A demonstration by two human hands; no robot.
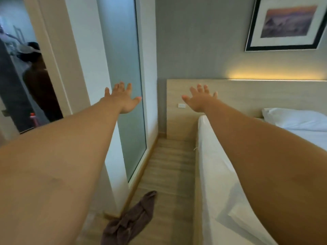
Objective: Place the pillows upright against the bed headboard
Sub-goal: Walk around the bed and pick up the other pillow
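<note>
Both my arms stretch straight ahead with fingers spread and nothing in them. My left hand [122,99] hovers in front of a frosted glass panel, left of the bed. My right hand [199,99] hovers in front of the wooden headboard [247,96], above the bed's near left corner. One white pillow [297,119] lies flat on the white mattress [217,174] at the far right, its top edge close to the headboard. My right forearm hides part of the bed.
A narrow wood-floor aisle [169,167] runs between the bed and the frosted glass panel [123,68]. A brown cloth [131,221] lies crumpled on the floor. A framed picture [286,23] hangs above the headboard. A mirror [26,76] at left reflects a person.
</note>
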